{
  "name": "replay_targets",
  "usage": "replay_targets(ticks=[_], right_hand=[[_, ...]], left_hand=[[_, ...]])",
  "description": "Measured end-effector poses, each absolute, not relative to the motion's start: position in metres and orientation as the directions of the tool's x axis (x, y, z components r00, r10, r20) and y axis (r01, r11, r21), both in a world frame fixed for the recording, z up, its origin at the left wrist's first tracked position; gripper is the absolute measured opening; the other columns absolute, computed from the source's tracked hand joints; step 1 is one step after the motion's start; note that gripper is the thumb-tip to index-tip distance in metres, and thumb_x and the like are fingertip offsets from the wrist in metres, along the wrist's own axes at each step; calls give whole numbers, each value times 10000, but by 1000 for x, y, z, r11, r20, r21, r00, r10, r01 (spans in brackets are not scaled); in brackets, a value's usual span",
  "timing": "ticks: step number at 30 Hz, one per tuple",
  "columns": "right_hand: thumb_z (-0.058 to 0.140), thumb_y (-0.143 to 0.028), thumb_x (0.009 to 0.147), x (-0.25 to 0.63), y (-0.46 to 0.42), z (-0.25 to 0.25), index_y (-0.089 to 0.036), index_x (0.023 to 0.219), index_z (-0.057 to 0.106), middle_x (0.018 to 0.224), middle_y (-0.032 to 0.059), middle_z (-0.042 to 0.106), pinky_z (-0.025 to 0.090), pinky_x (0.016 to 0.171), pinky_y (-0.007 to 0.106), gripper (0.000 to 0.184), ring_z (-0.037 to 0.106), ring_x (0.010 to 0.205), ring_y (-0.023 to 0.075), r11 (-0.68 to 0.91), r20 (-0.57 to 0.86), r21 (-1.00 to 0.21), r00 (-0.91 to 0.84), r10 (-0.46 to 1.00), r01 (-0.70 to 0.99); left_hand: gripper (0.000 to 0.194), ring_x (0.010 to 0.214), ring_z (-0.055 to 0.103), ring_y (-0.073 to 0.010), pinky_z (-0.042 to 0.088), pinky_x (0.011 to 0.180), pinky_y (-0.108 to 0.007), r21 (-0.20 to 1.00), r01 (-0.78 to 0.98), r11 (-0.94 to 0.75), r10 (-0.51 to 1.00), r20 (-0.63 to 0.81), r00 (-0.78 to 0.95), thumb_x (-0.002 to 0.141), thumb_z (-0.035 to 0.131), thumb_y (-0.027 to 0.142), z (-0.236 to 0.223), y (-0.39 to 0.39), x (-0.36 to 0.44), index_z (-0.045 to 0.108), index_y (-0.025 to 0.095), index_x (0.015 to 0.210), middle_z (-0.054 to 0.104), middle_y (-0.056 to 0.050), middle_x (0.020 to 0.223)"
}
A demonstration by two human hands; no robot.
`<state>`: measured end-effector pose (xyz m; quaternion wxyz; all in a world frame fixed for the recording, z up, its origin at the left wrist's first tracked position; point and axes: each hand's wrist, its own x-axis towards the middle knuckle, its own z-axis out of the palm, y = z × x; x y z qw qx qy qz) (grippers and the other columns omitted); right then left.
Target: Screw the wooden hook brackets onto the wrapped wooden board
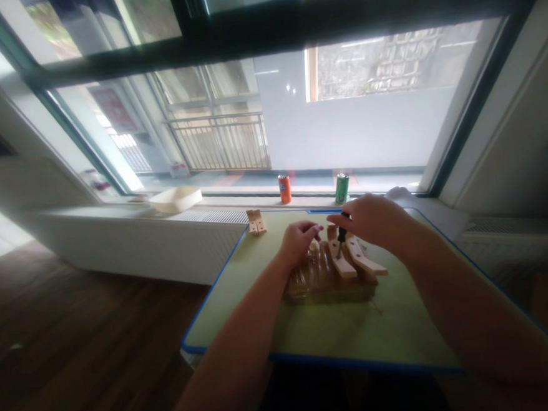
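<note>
My right hand (373,220) is closed around a black-handled screwdriver (342,229), its shaft pointing down at a pale wooden piece (344,266) with dark holes. A second, similar wooden piece (366,258) lies just to the right. Both rest on a brown wooden block (341,293) on the table. To the left, my left hand (299,240) has its fingertips pinched together; whether something small is between them I cannot make out. Right below it, a clear plastic item (309,269), perhaps a bag or container, sits on the block's left part.
The light green table (237,311) has a blue edge. Two small wooden pieces (256,222) stand at its far left corner. An orange can (285,189), a green can (341,188) and a cream tray (176,200) are on the windowsill behind it.
</note>
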<state>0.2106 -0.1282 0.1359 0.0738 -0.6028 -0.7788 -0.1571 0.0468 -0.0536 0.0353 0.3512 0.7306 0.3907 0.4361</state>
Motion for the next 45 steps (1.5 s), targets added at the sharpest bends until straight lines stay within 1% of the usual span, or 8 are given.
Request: replay_targets(ticks=[6,9,15,24,32,39,42,45], right_hand=[[369,-462,866,218,-130,136,-196,1109,580,840,80,673,368,573,246,417,595,684,167,362,309,45,-358,881,931],[304,-395,899,223,-132,140,-176,1008,625,811,81,668,362,571,239,404,590,676,153,421,256,35,-416,873,906],[275,-652,807,216,-124,136,-163,634,650,556,59,589,278,484,253,640,506,499,144,225,330,213,-287,899,951],[397,-381,867,226,-125,139,-214,983,639,773,30,667,330,536,220,316,544,600,116,508,289,-44,-476,831,860],[431,-594,773,226,-120,139,-154,537,601,456,1,494,218,448,245,528,362,410,81,343,339,30,-333,880,939],[450,-420,845,240,-140,158,-155,699,596,578,-7,552,312,485,222,336,466,500,82,462,593,-296,-219,775,836],[457,-377,856,242,-156,168,-169,803,561,752,22,617,404,503,219,239,567,579,103,544,662,-613,-3,750,573],[490,-371,843,232,-174,177,-189,838,534,664,-5,592,398,405,201,187,558,471,98,572,618,-770,108,779,281]], left_hand=[[328,576,536,-111,414,583,-223,861,242,-447,872,359,333,751,510,409,35,-53,46,672,125,772,636,-29,643],[326,561,529,-107,410,574,-222,857,263,-443,877,353,327,754,506,406,34,-53,46,673,126,763,639,-26,640],[322,563,523,-102,397,559,-211,839,267,-474,856,369,361,763,505,403,32,-53,47,672,128,770,641,-27,645],[314,574,535,-107,406,584,-221,825,288,-487,850,372,373,766,509,392,29,-50,47,670,123,769,650,-28,646],[331,587,558,-116,420,592,-227,787,341,-515,840,384,383,789,479,401,25,-47,48,666,129,804,659,-30,664],[410,857,590,-168,425,728,-247,535,620,-574,815,302,495,822,411,438,26,-41,32,584,167,1077,653,-67,985],[416,756,603,-191,415,644,-261,471,670,-574,803,162,574,794,421,508,24,-40,26,662,184,896,680,-61,852],[433,715,599,-192,396,607,-261,452,669,-589,788,140,599,800,391,526,23,-41,26,673,200,849,682,-55,815]])
